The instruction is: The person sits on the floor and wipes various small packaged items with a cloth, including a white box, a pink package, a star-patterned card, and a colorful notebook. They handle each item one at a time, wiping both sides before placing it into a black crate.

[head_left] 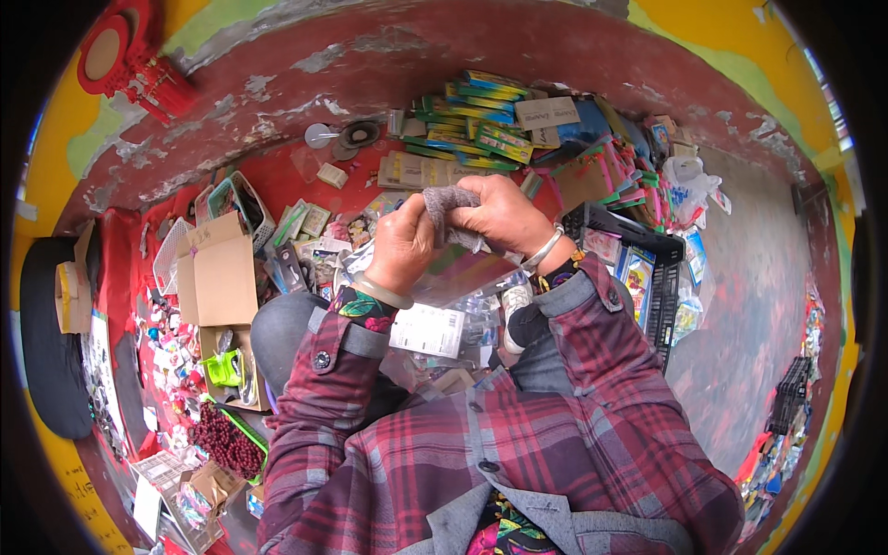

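A fuzzy grey cloth (450, 199) is bunched up between my two hands, above my lap. My left hand (400, 248) pinches its left side, fingers curled in. From the right, my right hand (507, 218) grips the same cloth with thumb and fingers closed on it. Part of the cloth is hidden by the fingers, so its full shape does not show. Below the hands lie clear plastic packets, one with a white label (427, 331). A white and dark shoe (518, 319) stands beside them.
Several colourful flat boxes (502, 141) are piled by the wall. At right are a black plastic crate (664, 301) and a white plastic bag (689, 185). At left stand an open cardboard box (218, 277), a basket (262, 222) and dark red beads (225, 442) in a green tray.
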